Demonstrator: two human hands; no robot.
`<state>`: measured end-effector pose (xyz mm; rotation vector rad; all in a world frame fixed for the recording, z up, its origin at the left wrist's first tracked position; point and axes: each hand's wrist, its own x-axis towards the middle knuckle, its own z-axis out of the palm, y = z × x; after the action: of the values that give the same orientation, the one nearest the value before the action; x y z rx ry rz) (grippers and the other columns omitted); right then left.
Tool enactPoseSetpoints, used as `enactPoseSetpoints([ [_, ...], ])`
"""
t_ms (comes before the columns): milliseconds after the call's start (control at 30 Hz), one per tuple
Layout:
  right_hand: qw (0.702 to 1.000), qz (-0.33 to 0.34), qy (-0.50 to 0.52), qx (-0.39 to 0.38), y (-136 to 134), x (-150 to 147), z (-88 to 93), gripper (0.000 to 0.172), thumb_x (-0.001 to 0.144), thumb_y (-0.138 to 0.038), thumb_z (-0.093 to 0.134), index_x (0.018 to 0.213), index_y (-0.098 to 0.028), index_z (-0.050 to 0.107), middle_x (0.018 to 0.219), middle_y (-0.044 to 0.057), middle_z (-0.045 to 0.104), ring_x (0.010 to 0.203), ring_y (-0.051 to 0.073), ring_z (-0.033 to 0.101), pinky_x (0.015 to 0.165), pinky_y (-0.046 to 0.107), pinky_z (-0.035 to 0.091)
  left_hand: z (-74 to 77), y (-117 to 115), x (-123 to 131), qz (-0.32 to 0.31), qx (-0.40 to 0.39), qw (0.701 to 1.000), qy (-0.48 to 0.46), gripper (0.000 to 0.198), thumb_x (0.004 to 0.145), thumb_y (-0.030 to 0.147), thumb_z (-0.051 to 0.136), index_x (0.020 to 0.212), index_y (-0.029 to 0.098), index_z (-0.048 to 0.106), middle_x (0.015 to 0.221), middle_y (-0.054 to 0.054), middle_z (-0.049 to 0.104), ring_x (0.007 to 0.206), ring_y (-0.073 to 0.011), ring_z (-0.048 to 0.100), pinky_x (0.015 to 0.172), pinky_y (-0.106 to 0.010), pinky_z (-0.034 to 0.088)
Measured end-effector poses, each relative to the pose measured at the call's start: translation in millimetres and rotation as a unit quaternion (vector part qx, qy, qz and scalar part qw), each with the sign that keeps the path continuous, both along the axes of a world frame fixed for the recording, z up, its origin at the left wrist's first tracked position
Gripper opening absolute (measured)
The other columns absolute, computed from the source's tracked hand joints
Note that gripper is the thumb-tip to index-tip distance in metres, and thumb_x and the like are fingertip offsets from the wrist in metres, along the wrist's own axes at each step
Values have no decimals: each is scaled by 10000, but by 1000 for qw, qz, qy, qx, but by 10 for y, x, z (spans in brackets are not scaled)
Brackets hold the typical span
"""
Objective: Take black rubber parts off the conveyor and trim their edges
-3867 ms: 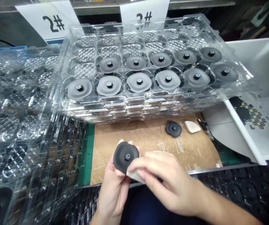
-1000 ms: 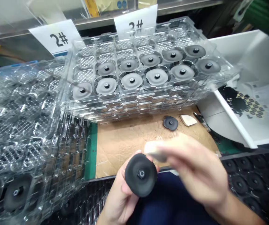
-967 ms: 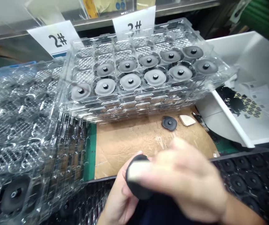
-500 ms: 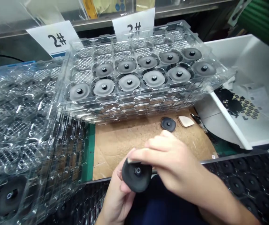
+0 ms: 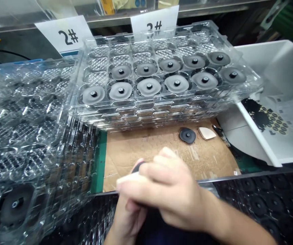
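My left hand [image 5: 128,217] is closed around a black rounded disc [image 5: 138,166], and only a dark sliver of its edge shows. My right hand [image 5: 172,187] lies over the disc with curled fingers, pressing a whitish pad [image 5: 128,177] against it. Most of the pad and the disc's face are hidden behind the right fingers. Beyond my hands, a second black disc [image 5: 187,135] with a small central hub lies on the cardboard [image 5: 126,146]. Beside it rests a cream wedge-shaped pad [image 5: 207,133].
A stack of clear trays [image 5: 141,109] holds grey-black discs in its front pockets. More clear trays [image 5: 29,136] rise at left. A white bin [image 5: 284,143] with stickers stands at right; a dark cutter-like tool [image 5: 220,132] lies near it. Paper signs [image 5: 67,35] stand behind.
My right hand has come down and left across the disc, covering its face. The disc has tilted, and the whitish pad shows more. The whole view has shifted slightly.
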<state>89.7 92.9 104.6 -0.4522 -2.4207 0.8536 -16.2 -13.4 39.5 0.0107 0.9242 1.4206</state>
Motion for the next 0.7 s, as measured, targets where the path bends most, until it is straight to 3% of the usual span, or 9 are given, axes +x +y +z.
enactPoseSetpoints([
  [100,990,-49,-25,-129,55,122,-124,260,892,-148,448,1074,-244,606,860,-1,644,736,127,534,677,281,355,9,0,-41,51,29,998,30,594,561,350,768,1126,298,593,1093,-5,664,1053,-201,573,873,-212,452],
  [200,967,-105,-30,-231,15,316,-369,237,880,-188,503,1068,-279,615,938,1,663,804,140,584,694,258,432,49,9,-101,69,51,996,24,524,583,265,767,1081,318,614,1097,-4,677,1063,-217,582,928,-283,438],
  [267,949,-152,-35,-274,-62,415,-553,215,878,-238,508,1052,-268,631,980,20,668,863,167,609,713,266,475,68,16,-140,61,71,996,6,494,601,217,752,1065,324,620,1117,-4,673,1064,-244,586,964,-348,418],
  [367,932,-205,-73,-290,-166,479,-689,212,878,-255,501,1030,-246,649,1002,32,671,918,187,614,773,291,493,62,14,-170,50,104,993,-22,490,619,194,738,1081,305,615,1135,-13,666,1039,-231,603,949,-310,430],
  [433,937,-223,-75,-260,-189,461,-608,214,868,-227,519,1040,-258,642,1017,18,668,930,177,608,782,281,488,49,4,-161,43,114,992,-34,489,632,187,729,1092,300,609,1151,-13,657,1032,-216,607,942,-291,433],
  [500,953,-222,-42,-201,-183,387,-413,273,857,-174,535,1093,-290,606,1021,-10,662,906,149,603,756,250,480,50,-11,-134,35,111,993,-34,504,631,185,732,1103,302,600,1150,-13,658,1035,-216,604,944,-298,433],
  [600,990,-115,11,-77,-164,188,-99,343,863,-143,523,1176,-284,545,1006,-15,660,810,124,592,691,251,444,86,-40,-104,22,74,997,-19,518,623,283,741,1121,282,597,1157,-36,650,1076,-239,575,952,-310,421],
  [700,999,-42,-9,-11,-135,21,24,269,884,-157,464,1115,-211,590,849,11,661,680,130,546,614,284,382,116,-69,-128,24,16,1000,12,555,566,381,758,1094,282,620,1135,-26,655,1097,-247,548,924,-279,427],
])
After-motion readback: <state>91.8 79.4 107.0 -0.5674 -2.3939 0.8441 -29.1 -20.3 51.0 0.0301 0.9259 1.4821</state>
